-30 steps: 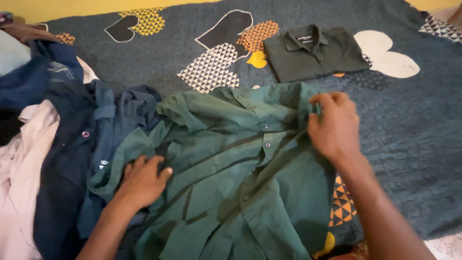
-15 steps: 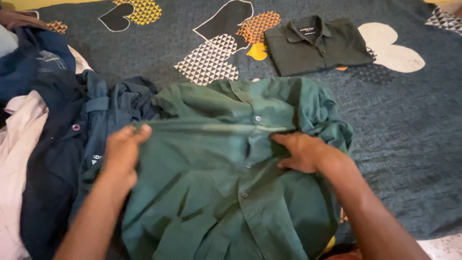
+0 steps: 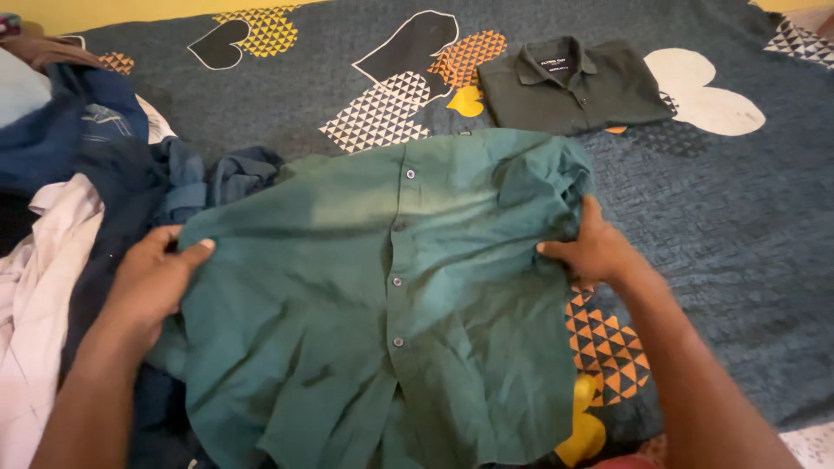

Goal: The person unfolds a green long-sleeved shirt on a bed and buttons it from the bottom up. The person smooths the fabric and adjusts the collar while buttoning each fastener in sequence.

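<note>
Green shirt (image 3: 382,295), spread button-side up just below the folded dark shirt (image 3: 569,82), was what I pinched at both edges, left hand (image 3: 152,278) and right hand (image 3: 591,247) fingers clamped on cloth, mid-straightening.

Green shirt (image 3: 382,295) hem cut off at bottom edge; I can't see fingers under its sides.
</note>
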